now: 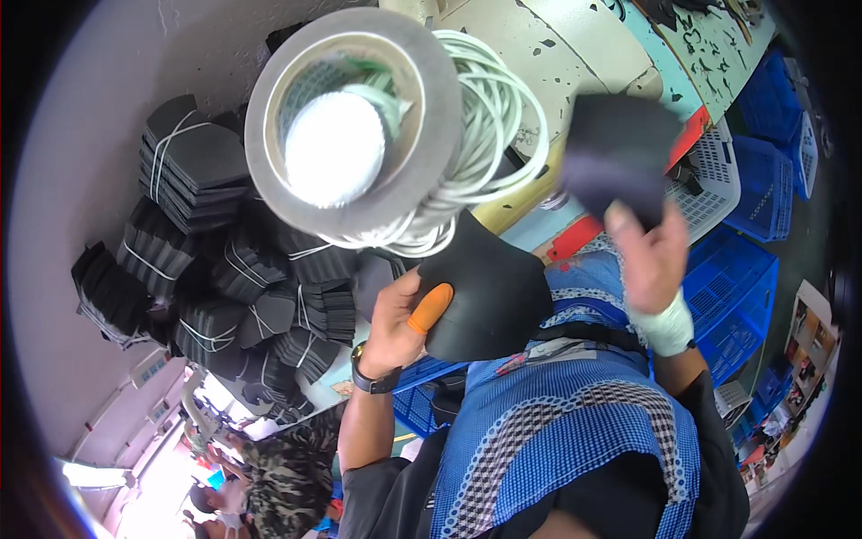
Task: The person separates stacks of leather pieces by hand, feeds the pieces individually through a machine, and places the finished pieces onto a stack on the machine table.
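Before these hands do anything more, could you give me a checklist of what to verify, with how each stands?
1. Left hand grips the broad black sheet: ok.
2. Right hand holds the smaller dark piece: ok.
3. Smaller piece's edges undamaged: cannot tell; it is blurred.
4. Orange finger cot worn on the left hand: ok.
5. Cream surface free of scraps: not ok; dark bits lie scattered there.
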A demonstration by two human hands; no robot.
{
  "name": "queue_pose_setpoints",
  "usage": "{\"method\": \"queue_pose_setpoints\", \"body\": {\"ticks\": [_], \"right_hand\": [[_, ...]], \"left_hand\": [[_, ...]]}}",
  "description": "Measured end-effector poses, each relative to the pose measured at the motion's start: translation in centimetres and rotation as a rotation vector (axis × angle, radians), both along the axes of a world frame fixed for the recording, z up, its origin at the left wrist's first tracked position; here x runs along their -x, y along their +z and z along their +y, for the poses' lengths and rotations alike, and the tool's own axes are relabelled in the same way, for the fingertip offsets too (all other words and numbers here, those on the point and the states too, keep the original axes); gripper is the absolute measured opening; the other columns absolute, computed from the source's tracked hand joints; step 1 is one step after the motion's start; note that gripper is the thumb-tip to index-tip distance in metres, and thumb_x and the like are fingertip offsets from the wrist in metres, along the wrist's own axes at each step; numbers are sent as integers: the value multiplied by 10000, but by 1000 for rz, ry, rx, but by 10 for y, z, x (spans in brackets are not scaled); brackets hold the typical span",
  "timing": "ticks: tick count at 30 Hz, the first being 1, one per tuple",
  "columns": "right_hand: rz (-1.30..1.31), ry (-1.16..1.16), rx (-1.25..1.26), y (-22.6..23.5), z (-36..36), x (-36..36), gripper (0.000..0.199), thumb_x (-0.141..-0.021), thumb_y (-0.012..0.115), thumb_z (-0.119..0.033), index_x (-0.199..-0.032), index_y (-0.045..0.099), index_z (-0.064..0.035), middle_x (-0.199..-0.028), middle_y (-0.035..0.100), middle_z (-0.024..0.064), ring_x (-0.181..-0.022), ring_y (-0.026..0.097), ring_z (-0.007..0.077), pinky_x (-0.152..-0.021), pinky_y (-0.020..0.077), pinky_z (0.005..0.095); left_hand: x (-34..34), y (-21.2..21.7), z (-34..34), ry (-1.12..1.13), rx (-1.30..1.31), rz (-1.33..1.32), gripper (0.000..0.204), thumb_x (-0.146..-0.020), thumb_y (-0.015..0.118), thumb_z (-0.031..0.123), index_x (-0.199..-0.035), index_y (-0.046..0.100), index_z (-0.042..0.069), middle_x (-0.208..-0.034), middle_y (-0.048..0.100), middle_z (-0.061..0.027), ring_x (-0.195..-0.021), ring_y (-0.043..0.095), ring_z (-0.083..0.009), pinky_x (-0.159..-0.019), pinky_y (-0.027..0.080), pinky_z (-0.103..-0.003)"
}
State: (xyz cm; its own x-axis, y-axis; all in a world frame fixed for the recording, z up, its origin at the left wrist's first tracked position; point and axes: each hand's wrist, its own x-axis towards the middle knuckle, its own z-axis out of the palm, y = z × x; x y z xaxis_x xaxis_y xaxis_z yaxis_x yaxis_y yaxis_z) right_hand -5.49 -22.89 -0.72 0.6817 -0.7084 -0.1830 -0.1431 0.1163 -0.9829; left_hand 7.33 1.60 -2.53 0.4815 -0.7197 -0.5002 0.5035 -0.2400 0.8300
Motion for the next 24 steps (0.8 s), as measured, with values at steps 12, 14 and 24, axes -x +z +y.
{"method": "queue_pose_setpoints", "body": {"ticks": [12, 14, 24], "right_hand": [[200, 595, 34, 13, 9, 7, 426, -818, 749, -236, -1128, 631, 32, -1042, 639, 176, -971, 623, 224, -880, 495, 355], [222, 534, -177, 8, 4, 12, 296, -857, 717, -187, -1039, 665, 41, -859, 665, 94, -811, 625, 117, -758, 513, 282], [179, -76, 1462, -14, -184, -100, 428, -777, 654, -84, -1198, 602, -28, -1238, 542, 266, -1170, 486, 473, -1006, 417, 508]], "left_hand": [[1, 2, -16, -138, 26, -115, 255, -961, 609, 126, -1159, 606, -34, -873, 647, 11, -707, 533, -28, -595, 411, -195], [-2, 2, -23, -169, 47, -156, 258, -962, 610, 134, -1161, 608, -29, -869, 646, 15, -702, 530, -27, -594, 406, -191], [1, 10, -44, -238, 28, -179, 250, -961, 626, 193, -1098, 633, -15, -858, 654, 10, -740, 555, -48, -649, 459, -223]]}}
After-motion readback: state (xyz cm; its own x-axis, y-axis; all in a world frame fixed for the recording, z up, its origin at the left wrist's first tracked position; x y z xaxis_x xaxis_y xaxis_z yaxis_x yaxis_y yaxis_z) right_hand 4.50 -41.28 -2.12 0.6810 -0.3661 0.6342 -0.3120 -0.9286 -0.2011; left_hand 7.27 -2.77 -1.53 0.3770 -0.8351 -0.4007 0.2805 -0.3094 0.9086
